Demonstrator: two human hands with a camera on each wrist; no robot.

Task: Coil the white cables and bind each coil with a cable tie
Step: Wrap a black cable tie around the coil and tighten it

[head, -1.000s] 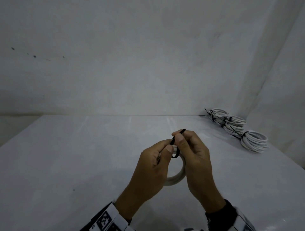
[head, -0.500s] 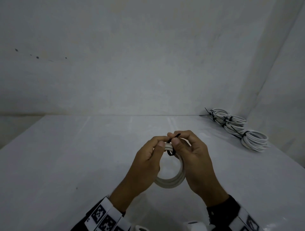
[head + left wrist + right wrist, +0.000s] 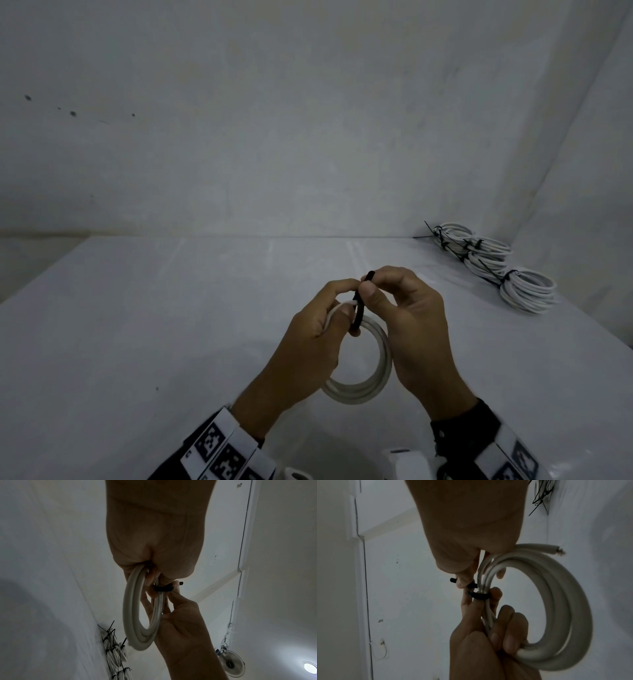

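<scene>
Right hand: fingers pinching the black cable tie near its free end.
Left hand: fingers curled round the white cable coil.
Coil: held above the worktop, tie looped round its strands.
Far right corner: bound coils piled together.

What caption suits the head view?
Left hand holds white coil; right hand pinches black tie.
</scene>
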